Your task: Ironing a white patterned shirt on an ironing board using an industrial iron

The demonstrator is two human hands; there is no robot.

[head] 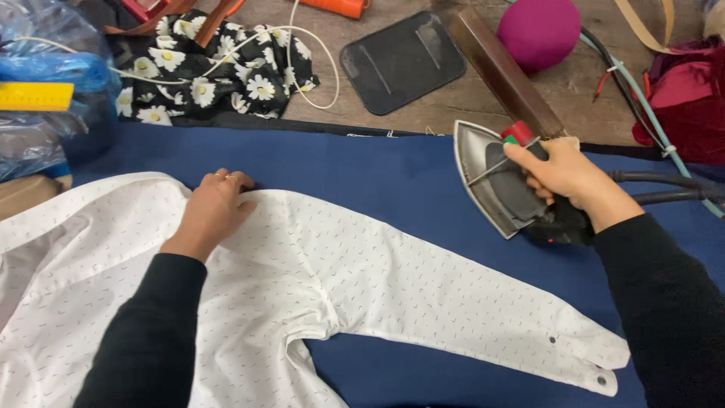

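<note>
While beside iron (504, 181): daisy cloth (226, 72), black mat (402, 60), magenta ball (538, 32).

On my feed I log a white shirt (317, 287) of thin, matt woven cloth with a fine speckled print, lying on a surface (393, 174) covered in matt deep-blue fabric. I note the iron (502, 185) as a dull, brushed metal soleplate with a dark plastic body and a red plastic knob, and beyond it bare, worn wood. Also entered: a floral cloth (226, 72), soft and matt; a black mat (400, 60), smooth and rubbery; crinkled glossy plastic bags (45, 83).
</note>
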